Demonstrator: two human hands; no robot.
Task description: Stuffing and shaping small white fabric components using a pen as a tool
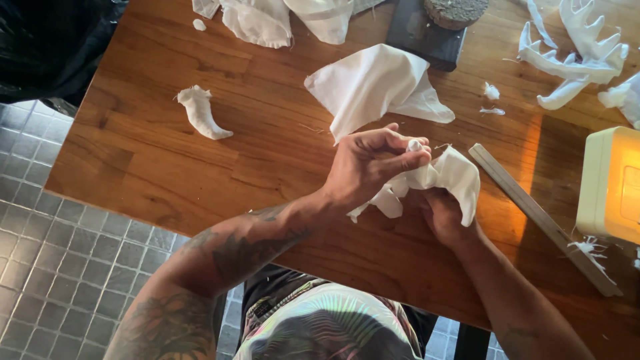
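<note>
Head view, looking down: small white rounded piece, pinched between thumb and forefinger of the left hand, just above a crumpled white cloth. Cloth bunched up against the piece and draped over the right hand, held from below; right fingers mostly hidden under the fabric, apparently curled around it, exact grip impossible to tell. Both hands raised slightly over the near middle of the brown wooden table.

Judging by the lie of things: wiping or wrapping of this one piece in progress, not finished, with the piece half bare at the fingertips and the cloth only partly around it.

Further out: a second loose white cloth lying open just beyond the hands. A curved white horn-shaped piece well apart to the left, alone on the wood, seemingly either done or waiting. White antler-like branched shapes at the far right corner, with small white scraps near them. A long flat grey strip lying diagonally at the right, beside a pale boxy lit object. A dark slab with a rough round disc at the far edge, more white fabric next to it. Grey tiled floor below the table edge.
</note>
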